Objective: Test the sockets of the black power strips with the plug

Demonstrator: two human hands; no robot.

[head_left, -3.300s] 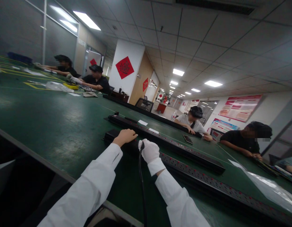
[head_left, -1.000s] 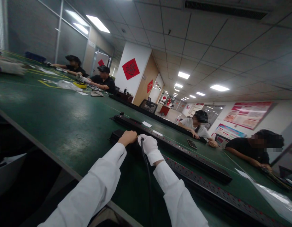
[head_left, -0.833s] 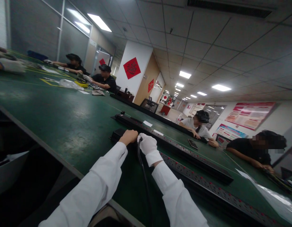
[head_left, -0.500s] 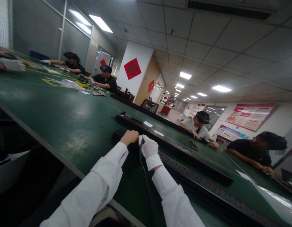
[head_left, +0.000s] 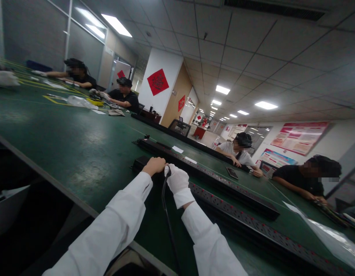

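Note:
A long black power strip with red switches lies on the green table, running off to the right. My bare left hand rests curled on its near end. My gloved right hand is closed on the top of a black cable, right beside my left hand. The cable hangs down towards me between my white sleeves. A second black strip lies parallel just behind the first.
A phone lies beyond the strips. A clear plastic bag lies at the right. Two people sit across the table at the right, two more at the far left with bags and papers. A dark gap opens below the table's near edge.
My hands stay on the strip's end, the right keeping hold of the cable. The cable has swung slightly left. The view has shifted a little.

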